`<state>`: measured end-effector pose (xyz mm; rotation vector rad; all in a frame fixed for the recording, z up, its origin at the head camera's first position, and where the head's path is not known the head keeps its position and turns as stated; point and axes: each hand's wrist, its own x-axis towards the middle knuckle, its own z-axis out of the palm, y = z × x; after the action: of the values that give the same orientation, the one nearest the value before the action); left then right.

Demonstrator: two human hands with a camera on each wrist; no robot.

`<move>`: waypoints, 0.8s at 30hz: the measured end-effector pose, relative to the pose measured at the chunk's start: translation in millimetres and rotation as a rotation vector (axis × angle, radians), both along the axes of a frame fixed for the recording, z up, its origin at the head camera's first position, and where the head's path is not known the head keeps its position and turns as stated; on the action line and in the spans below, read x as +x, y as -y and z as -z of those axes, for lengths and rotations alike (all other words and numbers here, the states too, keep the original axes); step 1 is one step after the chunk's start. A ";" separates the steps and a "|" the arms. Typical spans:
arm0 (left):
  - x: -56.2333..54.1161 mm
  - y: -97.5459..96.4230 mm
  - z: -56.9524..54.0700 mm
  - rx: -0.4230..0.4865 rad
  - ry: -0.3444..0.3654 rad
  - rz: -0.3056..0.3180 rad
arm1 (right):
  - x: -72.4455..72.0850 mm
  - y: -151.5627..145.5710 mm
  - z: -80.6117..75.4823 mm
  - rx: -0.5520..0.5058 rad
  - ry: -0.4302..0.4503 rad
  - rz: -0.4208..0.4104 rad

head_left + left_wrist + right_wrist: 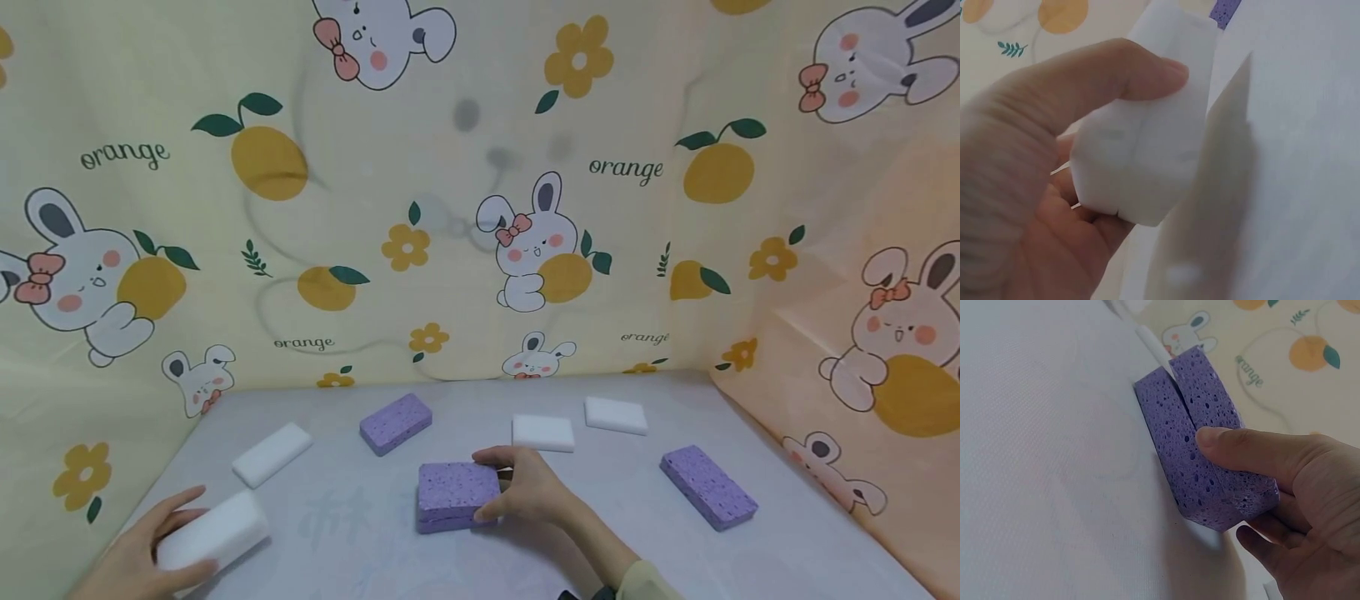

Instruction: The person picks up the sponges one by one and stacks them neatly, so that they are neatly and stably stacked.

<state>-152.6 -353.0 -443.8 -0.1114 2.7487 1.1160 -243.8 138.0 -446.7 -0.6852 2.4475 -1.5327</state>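
My left hand (129, 552) grips a thick white sponge block (213, 533) at the table's near left, thumb along its near side and fingers behind. In the left wrist view a seam runs along the white block (1147, 150), like two sponges held face to face. Near the table's middle, my right hand (534, 490) pinches two stacked purple sponges (457, 487) by their right end. The right wrist view shows a narrow gap between these pitted purple sponges (1175, 437), with the thumb pressed on their side. Their far faces are hidden by the fingers.
Single purple sponges lie at the back (396, 425) and at the right (708, 487). One white sponge (272, 454) lies behind my left hand; two more, a nearer one (551, 434) and a farther one (616, 416), lie behind my right. A rabbit-and-orange printed curtain (450, 292) borders the table.
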 end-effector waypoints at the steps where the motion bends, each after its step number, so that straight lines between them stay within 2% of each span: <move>1: 0.6 -1.9 -0.8 0.010 -0.011 0.003 | -0.2 0.0 0.2 0.002 -0.001 0.000; 6: 3.1 -12.0 -3.6 0.032 -0.082 0.020 | -0.8 -0.2 1.2 0.006 -0.006 0.000; 12: -0.4 -25.1 -5.2 0.069 -0.064 0.007 | 0.0 -0.3 1.1 0.006 0.000 0.004; 17: -4.6 -37.2 -8.2 0.062 -0.107 0.022 | 1.5 0.3 1.0 0.001 0.006 0.016; 24: -12.5 -60.6 -14.2 0.062 -0.175 0.084 | -0.3 0.0 2.5 -0.007 0.011 0.022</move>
<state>-165.2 -292.4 -429.6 0.1147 2.8352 1.2423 -244.2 138.0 -449.2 -0.6510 2.4507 -1.5490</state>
